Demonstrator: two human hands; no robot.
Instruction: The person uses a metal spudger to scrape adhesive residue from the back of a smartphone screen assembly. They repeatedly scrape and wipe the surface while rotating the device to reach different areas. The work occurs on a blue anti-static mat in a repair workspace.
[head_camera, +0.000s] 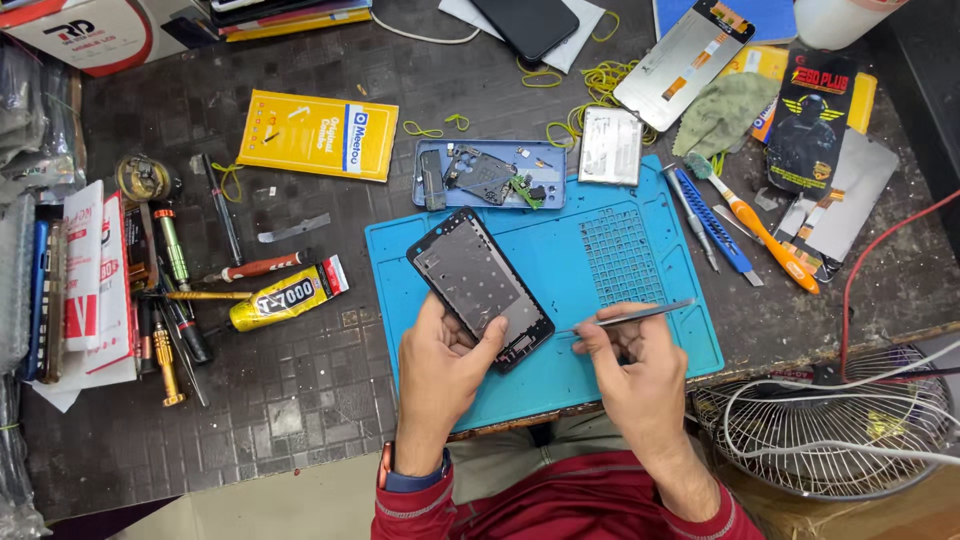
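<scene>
My left hand (438, 372) holds a bare black phone frame (478, 285) by its lower end, tilted over a blue work mat (620, 350). In my right hand (630, 362) is a pair of metal tweezers (632, 315), gripped between thumb and fingers; its tips point left toward the frame's lower right corner. Whether the tips touch the frame is unclear. Behind the mat lies a blue phone back cover (490, 175) with small boards and parts inside.
A yellow-and-black glue tube (285, 297), screwdrivers (172, 250) and boxes crowd the left. A yellow packet (318, 134), a silver battery (610, 146), a display panel (683, 62), an orange brush (765, 230) and a blue tool (715, 225) lie behind. A wire fan guard (830, 420) sits at right.
</scene>
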